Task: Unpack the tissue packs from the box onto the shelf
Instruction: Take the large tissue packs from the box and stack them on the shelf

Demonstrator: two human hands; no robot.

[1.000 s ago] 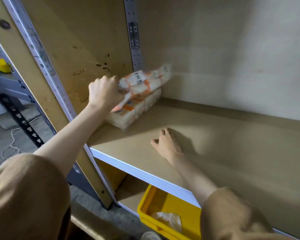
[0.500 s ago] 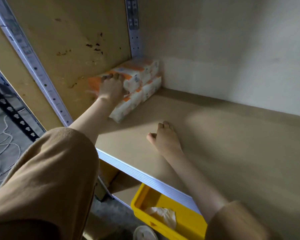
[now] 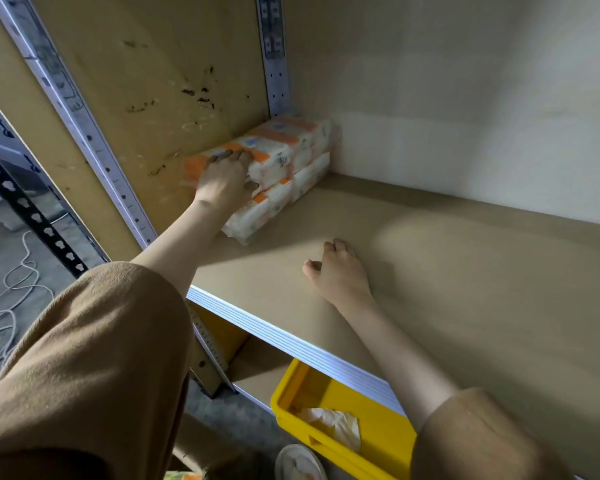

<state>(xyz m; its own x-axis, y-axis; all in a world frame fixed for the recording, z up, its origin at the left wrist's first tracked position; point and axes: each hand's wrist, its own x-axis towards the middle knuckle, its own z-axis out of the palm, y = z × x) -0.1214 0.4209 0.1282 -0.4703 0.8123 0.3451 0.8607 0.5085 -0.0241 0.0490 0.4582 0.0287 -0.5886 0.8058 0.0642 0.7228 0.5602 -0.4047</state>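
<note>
The fingers (image 3: 227, 156) of the left hand (image 3: 224, 183) curl over the top of the upper tissue pack (image 3: 281, 147), with the thumb pressed against its near right edge, so the hand grips the near end of that pack. The hand is slightly blurred. The upper tissue pack, white with orange patches, lies flat on the lower tissue pack (image 3: 274, 206). Both sit in the far left corner of the shelf (image 3: 465, 289), their long side against the stained side panel (image 3: 160, 81) and their far end close to the pale back wall (image 3: 465, 116), just below a metal upright (image 3: 274, 64).

The right hand (image 3: 338, 271) rests on the bare shelf board, near and to the right of the packs and well apart from them. Its fingers are loosely curled under and hold nothing.

Both arms reach in from the near side in tan sleeves (image 3: 84, 358). Under the shelf's white front edge, a yellow bin (image 3: 378, 441) sits on the level below with crumpled paper (image 3: 333, 422) inside. At the far left, pale cables (image 3: 11, 289) lie looped on the grey floor (image 3: 0, 244).
</note>
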